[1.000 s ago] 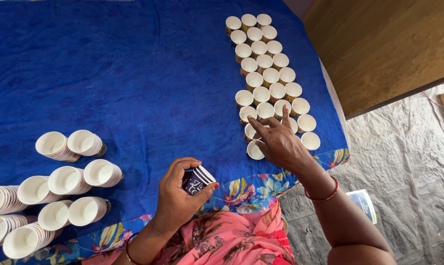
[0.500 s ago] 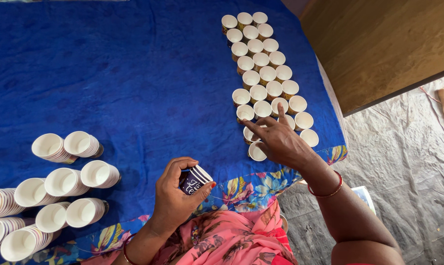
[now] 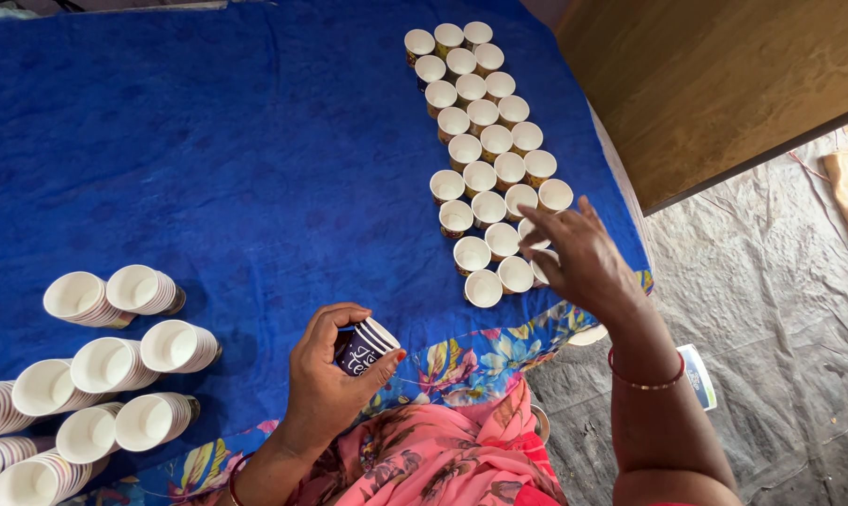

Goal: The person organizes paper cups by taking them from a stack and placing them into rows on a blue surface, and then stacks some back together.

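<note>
Surface: a bench (image 3: 255, 169) covered by a deep blue cloth with a floral border along the near edge. To the right stands a brown wooden panel (image 3: 724, 84); below it the floor is covered by grey plastic sheeting (image 3: 780, 309).

Upright cups: a block of white-lined paper cups (image 3: 485, 141) stands on the right part of the cloth, rims touching — about 25 can be counted, in rows of three to four. The nearest rows are partly hidden by the right hand.

Stacked cups: about nine nested stacks (image 3: 115, 356) lie on their sides at the left edge; some run out of view.

Left hand (image 3: 330, 384): fingers closed around a short stack of dark blue printed cups (image 3: 366, 347), held above the near floral border.

Right hand (image 3: 583, 262): fingers spread wide, holding nothing, hovering over the near right corner of the cup block.
</note>
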